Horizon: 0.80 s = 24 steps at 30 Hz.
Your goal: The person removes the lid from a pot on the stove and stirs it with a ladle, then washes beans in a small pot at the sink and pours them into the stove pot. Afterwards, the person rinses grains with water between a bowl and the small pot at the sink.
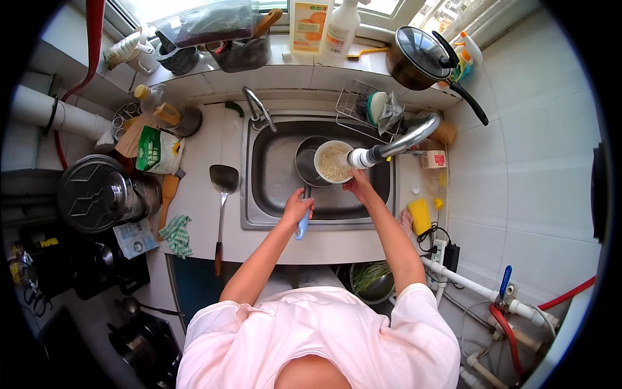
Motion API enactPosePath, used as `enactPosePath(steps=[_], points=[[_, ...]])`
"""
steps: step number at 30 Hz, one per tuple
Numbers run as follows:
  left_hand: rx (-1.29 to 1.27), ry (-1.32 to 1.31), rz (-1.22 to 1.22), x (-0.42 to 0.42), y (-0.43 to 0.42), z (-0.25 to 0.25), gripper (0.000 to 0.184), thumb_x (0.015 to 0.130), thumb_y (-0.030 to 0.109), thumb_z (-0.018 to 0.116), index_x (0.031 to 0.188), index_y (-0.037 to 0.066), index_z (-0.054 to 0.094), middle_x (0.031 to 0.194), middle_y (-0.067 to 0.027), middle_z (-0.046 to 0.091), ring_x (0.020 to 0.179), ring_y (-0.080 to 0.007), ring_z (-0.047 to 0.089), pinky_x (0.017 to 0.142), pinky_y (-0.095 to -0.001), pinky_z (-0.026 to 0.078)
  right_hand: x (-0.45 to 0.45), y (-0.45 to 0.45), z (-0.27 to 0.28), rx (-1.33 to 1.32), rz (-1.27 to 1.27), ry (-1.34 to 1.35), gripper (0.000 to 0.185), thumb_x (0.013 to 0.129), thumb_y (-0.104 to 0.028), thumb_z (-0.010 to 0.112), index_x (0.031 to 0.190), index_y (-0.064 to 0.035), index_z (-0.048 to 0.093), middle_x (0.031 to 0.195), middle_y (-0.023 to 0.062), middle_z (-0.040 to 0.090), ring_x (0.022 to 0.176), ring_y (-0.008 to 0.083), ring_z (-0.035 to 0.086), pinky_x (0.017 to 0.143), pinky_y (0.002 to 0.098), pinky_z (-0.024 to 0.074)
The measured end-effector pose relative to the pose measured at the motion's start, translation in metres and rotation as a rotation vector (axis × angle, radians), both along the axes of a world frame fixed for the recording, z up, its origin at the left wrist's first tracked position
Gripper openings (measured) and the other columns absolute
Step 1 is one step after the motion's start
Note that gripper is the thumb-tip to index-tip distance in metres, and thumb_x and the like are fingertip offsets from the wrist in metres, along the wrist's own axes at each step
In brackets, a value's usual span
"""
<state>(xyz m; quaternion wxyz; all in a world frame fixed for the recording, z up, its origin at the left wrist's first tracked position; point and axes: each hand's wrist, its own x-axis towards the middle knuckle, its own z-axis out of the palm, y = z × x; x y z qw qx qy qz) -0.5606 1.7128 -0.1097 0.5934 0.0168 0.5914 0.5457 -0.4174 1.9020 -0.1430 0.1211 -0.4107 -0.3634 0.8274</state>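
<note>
The left hand (299, 207) grips the pan (304, 160) by its handle (302, 224); the right hand (356, 183) holds the bowl (334, 162) of pale food, partly over the pan, between the sink's (343, 225) side edges, under the white-tipped tap (396, 146). Rinsing seems in hand; the next move calls for a level bowl.

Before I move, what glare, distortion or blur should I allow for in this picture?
Head view: fisheye bend bows the window ledge, with black corners; the window is partly blown out by daylight; highlights streak the curved faucet and sink; the bowl and pan show no obvious blur.
</note>
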Motion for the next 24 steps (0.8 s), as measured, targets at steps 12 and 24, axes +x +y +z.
enactPosePath(steps=[12, 24], points=[[0.051, 0.012, -0.061, 0.006, 0.011, -0.015, 0.061, 0.079, 0.004, 0.057, 0.132, -0.002, 0.029, 0.064, -0.0075, 0.054, 0.044, -0.0142, 0.049, 0.040, -0.0274, 0.041, 0.005, 0.023, 0.015, 0.246, 0.079, -0.390, 0.039, 0.080, -0.030, 0.061, 0.112, -0.0113, 0.050, 0.069, 0.0024, 0.053, 0.059, 0.0104, 0.054, 0.051, 0.0258, 0.0461], [0.040, -0.140, -0.026, 0.026, 0.024, -0.019, 0.064, 0.079, 0.003, 0.057, 0.133, -0.002, 0.024, 0.066, -0.0097, 0.054, 0.045, -0.0155, 0.050, 0.040, -0.0274, 0.041, -0.018, 0.017, 0.070, 1.481, 0.381, -0.759, 0.067, 0.062, -0.030, 0.071, 0.122, -0.0075, 0.049, 0.102, 0.0155, 0.060, 0.095, 0.0339, 0.057, 0.082, 0.0404, 0.0454]])
